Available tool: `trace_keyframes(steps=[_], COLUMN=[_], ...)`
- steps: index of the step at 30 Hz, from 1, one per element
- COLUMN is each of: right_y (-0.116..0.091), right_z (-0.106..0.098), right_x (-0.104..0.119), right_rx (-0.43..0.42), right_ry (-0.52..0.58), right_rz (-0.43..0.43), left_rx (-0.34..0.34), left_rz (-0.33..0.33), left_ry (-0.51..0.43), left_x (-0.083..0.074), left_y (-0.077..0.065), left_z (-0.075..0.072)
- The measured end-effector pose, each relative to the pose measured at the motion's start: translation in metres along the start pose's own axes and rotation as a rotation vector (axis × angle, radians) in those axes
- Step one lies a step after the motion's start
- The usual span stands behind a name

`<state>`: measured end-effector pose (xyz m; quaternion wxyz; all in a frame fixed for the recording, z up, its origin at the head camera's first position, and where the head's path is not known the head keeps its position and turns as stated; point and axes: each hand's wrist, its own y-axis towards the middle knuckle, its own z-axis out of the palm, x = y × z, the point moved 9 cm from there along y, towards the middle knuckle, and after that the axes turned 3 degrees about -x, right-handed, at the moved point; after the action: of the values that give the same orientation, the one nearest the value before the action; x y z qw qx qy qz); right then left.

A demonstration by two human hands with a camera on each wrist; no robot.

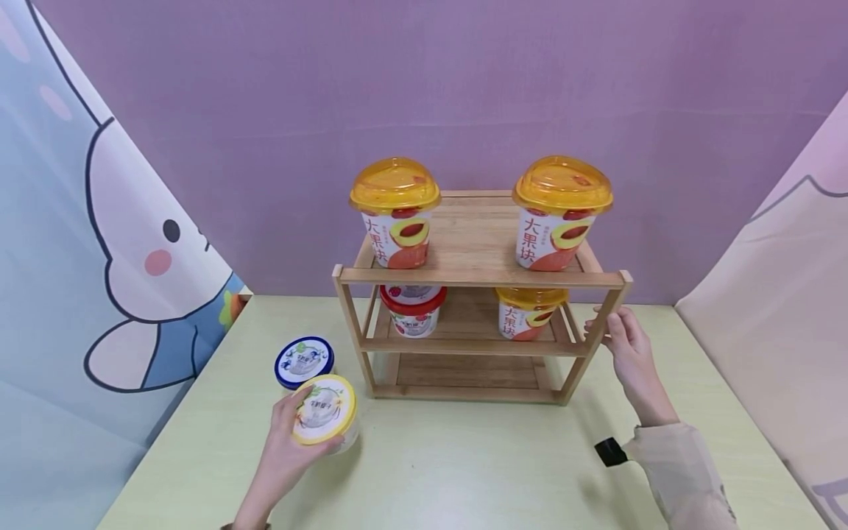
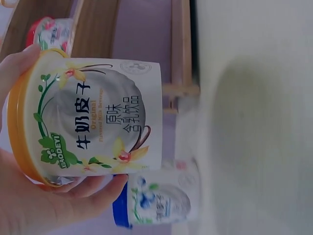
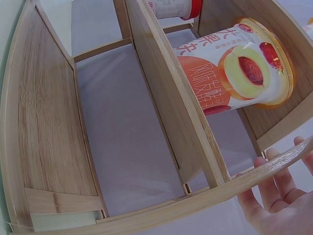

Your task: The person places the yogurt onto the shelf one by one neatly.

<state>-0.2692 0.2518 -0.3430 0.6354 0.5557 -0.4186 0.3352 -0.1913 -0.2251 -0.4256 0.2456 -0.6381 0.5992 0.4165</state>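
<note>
My left hand (image 1: 288, 439) grips a yogurt cup with a yellow lid (image 1: 326, 409) round its lid end. In the left wrist view this yellow-lidded cup (image 2: 105, 117) is tilted, above its shadow on the table. Just behind it stands a blue-lidded cup (image 1: 304, 362). My right hand (image 1: 631, 353) holds the right front post of a wooden rack (image 1: 477, 278), with fingertips (image 3: 281, 181) round the post. On the rack's middle shelf are a red-lidded cup (image 1: 414, 316) at left and an orange-lidded peach cup (image 1: 528, 316) at right.
Two tall peach cups with domed orange lids stand on the top shelf, a left one (image 1: 397, 213) and a right one (image 1: 560, 213). The rack has a bottom shelf (image 1: 467, 370) close to the pale table (image 1: 464, 471). A purple cloth backdrop (image 1: 464, 88) hangs behind.
</note>
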Motion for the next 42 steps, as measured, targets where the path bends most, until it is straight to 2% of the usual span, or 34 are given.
trace_keyframes(steps=[10,17,25,33,36,42], right_y=[-0.001,0.000,0.000,-0.001,0.000,0.000], right_z=[-0.001,-0.001,-0.001,-0.001,-0.001,0.001], right_x=[-0.001,-0.002,-0.001,-0.001,-0.001,0.001], right_rx=[-0.004,-0.009,-0.006,-0.003,-0.007,0.000], right_ry=[0.016,0.001,0.019,0.015,0.026,0.027], right_rz=[-0.005,0.000,-0.006,-0.001,-0.003,-0.016], left_rx=[-0.010,-0.027,-0.039,-0.031,-0.042,-0.077], left_rz=[0.037,0.019,0.044,0.011,0.025,0.101], left_ry=[-0.032,-0.062,-0.047,-0.110,-0.106,-0.089], left_x=[-0.027,-0.038,-0.053,-0.063,-0.068,-0.081], left_y=[0.000,-0.001,-0.004,-0.004,-0.005,-0.004], left_z=[0.024,0.041,0.066,0.095,0.105,0.125])
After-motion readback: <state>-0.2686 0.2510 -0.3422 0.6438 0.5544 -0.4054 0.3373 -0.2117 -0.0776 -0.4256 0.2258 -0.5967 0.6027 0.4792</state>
